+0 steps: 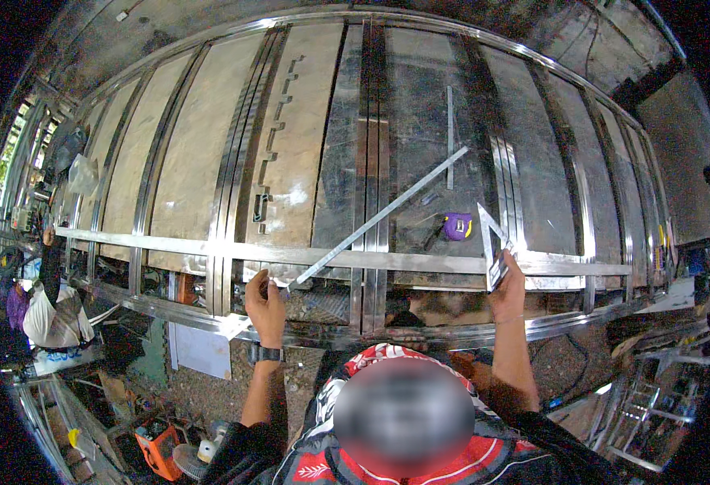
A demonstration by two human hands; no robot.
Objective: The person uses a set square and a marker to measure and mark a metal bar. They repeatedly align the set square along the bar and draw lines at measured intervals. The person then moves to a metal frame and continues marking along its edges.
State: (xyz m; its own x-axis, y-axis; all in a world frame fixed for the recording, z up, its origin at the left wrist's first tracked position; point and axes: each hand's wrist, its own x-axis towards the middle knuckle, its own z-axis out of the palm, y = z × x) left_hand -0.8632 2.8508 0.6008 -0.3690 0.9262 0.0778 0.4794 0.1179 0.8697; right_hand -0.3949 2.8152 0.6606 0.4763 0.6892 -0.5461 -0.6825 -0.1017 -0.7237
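— What are my hands on?
— Your left hand (267,305) pinches the long bar's (375,220) near end at the frame's (420,262) front rail. Your right hand (507,289) clamps a steel square (494,242) upright there.

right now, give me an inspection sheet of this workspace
surface: large steel frame of rails and sheet panels
job's things: long metal strip lying slantwise across the frame; metal square standing on the cross rail
clutter: purple tape measure, a short loose bar
grippers: left hand grips the strip's lower end; right hand holds the square
cables: dark cable on the ground at lower right
surroundings: gravel ground, orange machine at lower left, white bags at left
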